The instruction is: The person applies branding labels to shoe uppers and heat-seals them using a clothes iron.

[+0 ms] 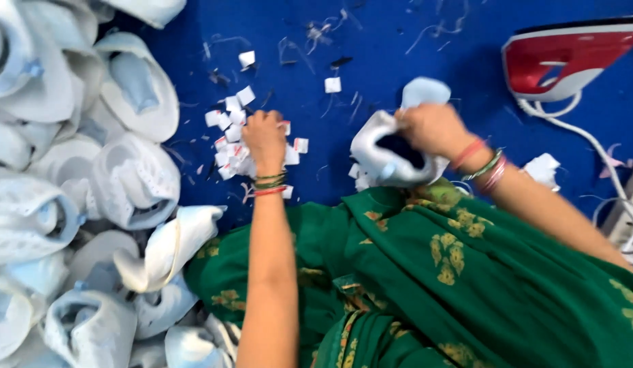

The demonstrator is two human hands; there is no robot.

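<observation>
Reaching into a heap of small white tags (pixel 251 146) on the blue surface (pixel 384 41), the left hand (pixel 264 136) closes its fingers there while the right hand (pixel 432 128) clamps a pale shoe upper (pixel 381 160) just right of it.

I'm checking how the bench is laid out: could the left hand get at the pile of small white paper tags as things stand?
Probably yes: the left hand already rests on the pile of small white paper tags on the blue cloth surface, with nothing over them. The right hand holds a pale shoe upper apart.
</observation>
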